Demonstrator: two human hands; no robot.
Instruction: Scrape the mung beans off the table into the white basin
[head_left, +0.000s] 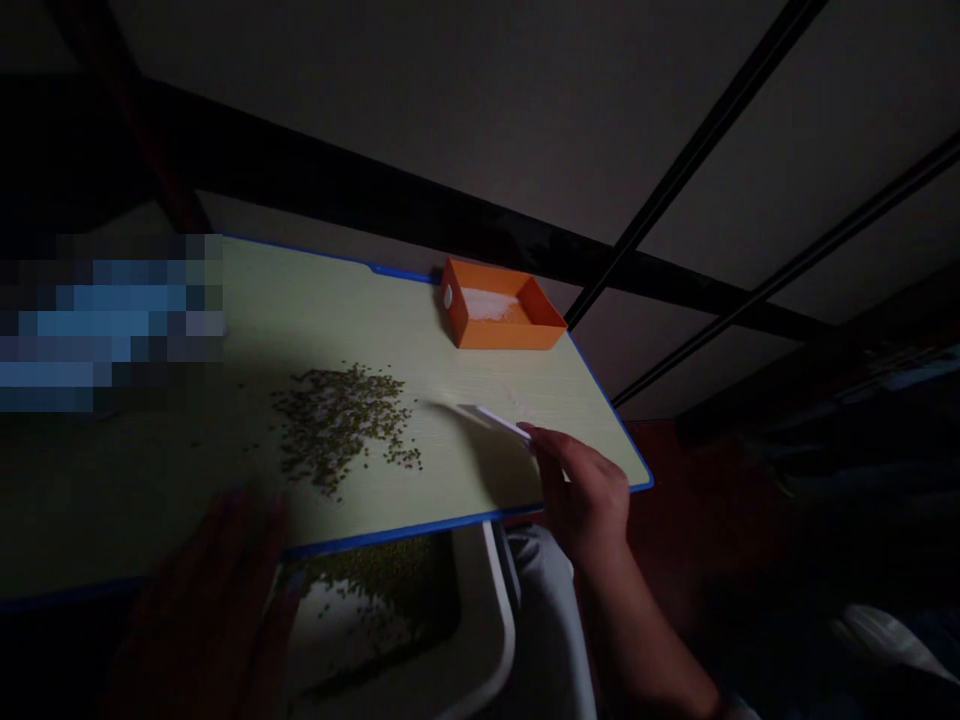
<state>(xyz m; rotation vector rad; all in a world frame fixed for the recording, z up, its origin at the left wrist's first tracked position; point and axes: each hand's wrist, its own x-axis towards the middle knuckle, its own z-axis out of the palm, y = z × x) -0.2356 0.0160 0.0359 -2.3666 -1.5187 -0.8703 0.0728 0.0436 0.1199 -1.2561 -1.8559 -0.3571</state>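
Observation:
My right hand [589, 490] is closed around a thin, pale strip-like tool [502, 422], which points left over the yellow board [457, 470]; its exact kind does not show. Left of its tip, a loose patch of small greenish-brown grains [341, 415] is spread on the board. My left hand [217, 590] lies in shadow at the board's near edge, fingers stretched out, with nothing visible in them. Under that edge, a white tub [495, 620] holds more of the dark green grains.
An orange open box [502, 338] with white grainy stuff inside stands at the board's far right corner. A blue rim borders the board. Behind it rises a panelled wall [450, 130]. At the far left is a pixelated blue area [112, 320]. Reddish floor [667, 540] shows at right.

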